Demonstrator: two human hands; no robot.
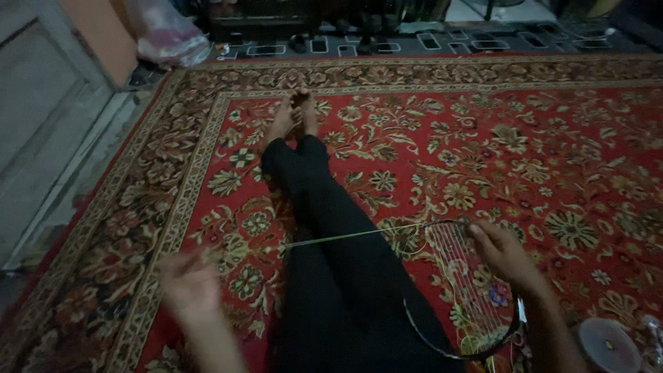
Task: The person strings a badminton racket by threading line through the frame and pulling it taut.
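View: head camera, looking down at a person seated on the floor with legs stretched out.

Right hand point(503, 254): fingers curled together over the top rim of the racket frame, thumb and fingertips pinched at the spot where the string leaves the rim.

Left hand point(188, 284): blurred, raised over the carpet left of the legs; whether the fingers are apart or closed cannot be told, nor whether they grip the string end.

Racket point(461, 290): dark thin oval frame, lying tilted across the right thigh, head end under the right hand; pale vertical strings fill part of the head.

String point(352, 235): thin yellow-green line, taut, running from the rim leftward across the legs.

Legs point(324, 228): black trousers, bare feet together at the far end.

Carpet point(539, 145): red, floral pattern, dark flowered border.

Round container point(608, 344): pale, on the carpet just beside the right forearm.
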